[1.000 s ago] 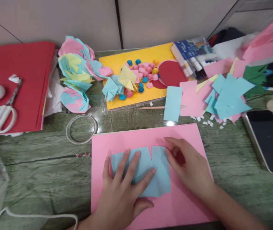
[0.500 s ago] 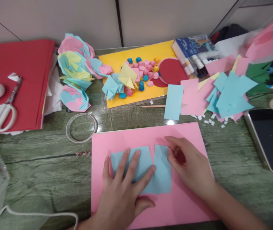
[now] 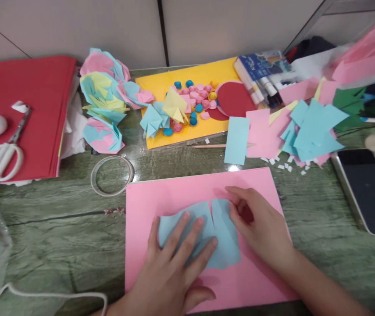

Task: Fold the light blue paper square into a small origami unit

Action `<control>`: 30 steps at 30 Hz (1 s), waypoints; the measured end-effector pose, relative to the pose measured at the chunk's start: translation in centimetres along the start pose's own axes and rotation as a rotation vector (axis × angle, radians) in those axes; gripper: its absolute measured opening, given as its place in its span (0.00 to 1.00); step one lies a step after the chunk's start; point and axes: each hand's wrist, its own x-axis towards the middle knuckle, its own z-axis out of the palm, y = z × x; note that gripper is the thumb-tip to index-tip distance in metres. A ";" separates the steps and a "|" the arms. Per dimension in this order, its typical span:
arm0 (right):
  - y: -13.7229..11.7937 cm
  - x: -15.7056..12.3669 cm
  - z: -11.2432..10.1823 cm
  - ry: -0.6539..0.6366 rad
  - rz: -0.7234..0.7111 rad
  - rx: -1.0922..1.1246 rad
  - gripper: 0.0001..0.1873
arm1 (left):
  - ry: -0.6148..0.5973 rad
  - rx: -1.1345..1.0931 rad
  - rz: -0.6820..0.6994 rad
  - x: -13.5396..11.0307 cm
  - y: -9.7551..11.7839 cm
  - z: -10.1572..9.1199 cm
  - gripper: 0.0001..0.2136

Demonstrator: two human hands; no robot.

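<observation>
A light blue sheet of paper (image 3: 225,237) lies on a pink sheet (image 3: 256,281), slightly buckled. A narrow slit runs down into it from its top edge, splitting off a strip on the right; below the slit the two parts appear joined. My left hand (image 3: 177,259) rests flat on the larger left part with fingers spread, covering much of it. Thumb and forefinger of my right hand (image 3: 259,224) pinch the upper right edge of the strip. A separate blue paper rectangle (image 3: 236,140) lies beyond the pink sheet, over a thin wooden stick (image 3: 208,146).
Scissors (image 3: 1,158) lie on red paper (image 3: 39,92) at left, near a tape roll (image 3: 130,175). Folded paper flowers (image 3: 103,101) and yellow card (image 3: 161,81) stand behind. Markers (image 3: 268,85), blue scraps (image 3: 319,129) and a phone (image 3: 368,188) are at right.
My left hand has slid to the right and slightly down, pushing the left part of the blue paper along. The slit has narrowed and the paper has buckled. My right hand keeps its pinch.
</observation>
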 end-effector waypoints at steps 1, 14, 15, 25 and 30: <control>0.0 0.0 0.0 0.000 0.000 -0.003 0.15 | -0.008 0.002 0.013 0.0 0.0 -0.1 0.28; 0.0 0.0 0.0 0.023 -0.040 -0.051 0.15 | -0.071 0.025 -0.070 -0.2 0.3 0.3 0.29; 0.1 0.0 0.1 0.028 -0.042 -0.058 0.15 | -0.072 0.025 -0.073 -0.1 0.3 0.3 0.29; 0.1 -0.2 0.1 0.039 -0.021 -0.079 0.15 | -0.064 0.000 -0.090 0.1 0.4 0.4 0.30; 0.0 0.0 0.0 0.051 -0.010 -0.073 0.14 | -0.061 -0.004 -0.108 0.0 0.5 0.4 0.30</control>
